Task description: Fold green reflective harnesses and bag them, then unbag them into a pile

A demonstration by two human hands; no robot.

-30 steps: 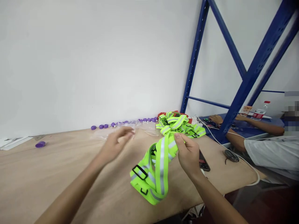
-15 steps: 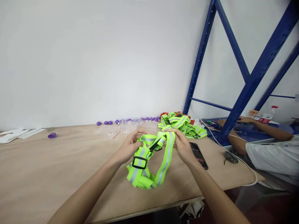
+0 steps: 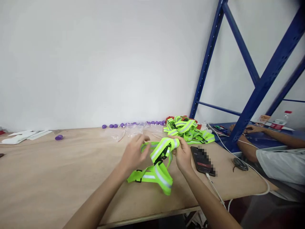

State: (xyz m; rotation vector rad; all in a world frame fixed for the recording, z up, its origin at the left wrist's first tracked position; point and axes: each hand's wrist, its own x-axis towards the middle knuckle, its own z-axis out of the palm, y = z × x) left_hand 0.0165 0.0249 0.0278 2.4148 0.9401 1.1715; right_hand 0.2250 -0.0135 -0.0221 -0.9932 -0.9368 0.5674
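A fluorescent yellow-green reflective strap harness with silver stripes and black buckles hangs partly bundled above the table. My right hand grips its upper folds at the right, thumb and fingers pressed on the webbing. To the left, my left hand has thumb and fingers apart beside a loop of the strap and does not appear to pinch it. The lower loops dangle toward the table, a black slider on the left one. Behind my right hand lies a pile of similar reflective straps.
On the wooden table are clear plastic bags, purple items, white sheets and a phone with a cable. A dark mouse-like object sits right. Beyond the blue rack post, a co-worker's arms rest over a blue table.
The harness has turned and its lower loops now swing out differently. My left hand has come away from the webbing it held, while my right hand keeps its grip. The view shifted slightly.
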